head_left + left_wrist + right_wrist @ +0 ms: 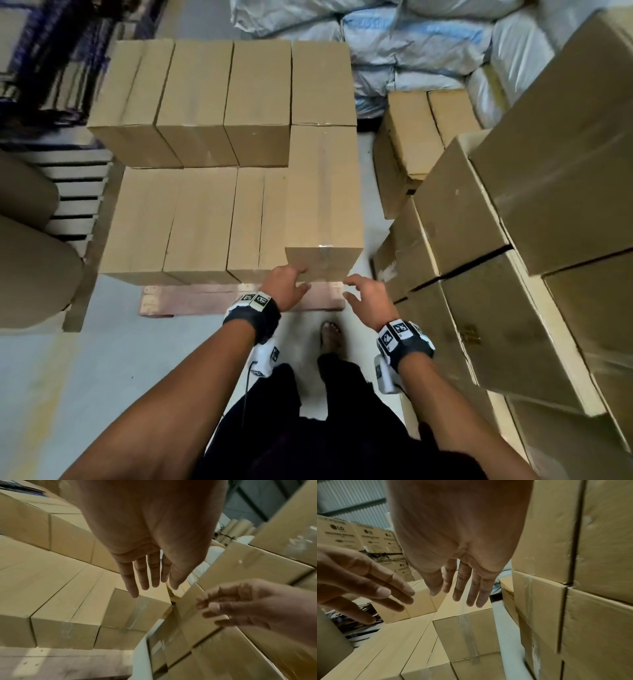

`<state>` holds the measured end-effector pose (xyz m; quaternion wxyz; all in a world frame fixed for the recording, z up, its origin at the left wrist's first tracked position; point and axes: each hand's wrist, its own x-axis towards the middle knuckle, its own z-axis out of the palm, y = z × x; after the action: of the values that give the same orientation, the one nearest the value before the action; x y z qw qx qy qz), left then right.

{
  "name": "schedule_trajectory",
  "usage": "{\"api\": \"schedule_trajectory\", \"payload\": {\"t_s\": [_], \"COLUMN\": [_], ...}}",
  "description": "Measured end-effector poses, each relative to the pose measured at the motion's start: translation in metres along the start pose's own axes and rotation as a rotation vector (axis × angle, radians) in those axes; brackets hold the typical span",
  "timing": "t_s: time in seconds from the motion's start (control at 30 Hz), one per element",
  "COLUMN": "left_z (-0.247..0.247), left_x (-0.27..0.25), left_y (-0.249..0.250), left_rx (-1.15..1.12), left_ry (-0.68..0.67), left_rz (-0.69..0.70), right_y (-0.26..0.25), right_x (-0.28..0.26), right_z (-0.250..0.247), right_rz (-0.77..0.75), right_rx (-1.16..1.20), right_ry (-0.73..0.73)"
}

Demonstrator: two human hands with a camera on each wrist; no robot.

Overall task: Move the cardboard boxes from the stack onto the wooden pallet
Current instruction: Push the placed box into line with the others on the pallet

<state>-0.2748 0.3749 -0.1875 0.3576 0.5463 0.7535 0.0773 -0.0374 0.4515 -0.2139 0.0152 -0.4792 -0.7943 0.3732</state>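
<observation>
Both hands, the left hand (286,281) and the right hand (368,297), hang with fingers apart, holding nothing, near the top box (323,202). It sits on other boxes on the wooden pallet (191,299), at its right edge. A bump could tip it off.

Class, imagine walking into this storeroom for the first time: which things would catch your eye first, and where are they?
First, the block of cardboard boxes filling the wooden pallet straight ahead, with one taped box lying on top at its right edge. Next, two open hands, the left hand and right hand, reaching toward that box's near end. Then the tall stack of boxes on the right.
</observation>
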Motion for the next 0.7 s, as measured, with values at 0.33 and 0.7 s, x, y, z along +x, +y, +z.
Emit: {"api": "schedule_trajectory", "payload": {"t_s": [0.33, 0.7], "left_z": [0.061, 0.162], "left_x": [-0.128, -0.212], "left_y": [0.023, 0.043], "left_rx": [0.199, 0.226], "left_ry": [-0.238, -0.511], "left_rz": [0.406, 0.531], "right_y": [-0.008, 0.012], "right_x": [-0.187, -0.403], "right_z": [0.048, 0.133], "right_rz": [0.329, 0.706], "right_rx": [0.136, 0.329], "right_ry": [0.153, 0.383]}}
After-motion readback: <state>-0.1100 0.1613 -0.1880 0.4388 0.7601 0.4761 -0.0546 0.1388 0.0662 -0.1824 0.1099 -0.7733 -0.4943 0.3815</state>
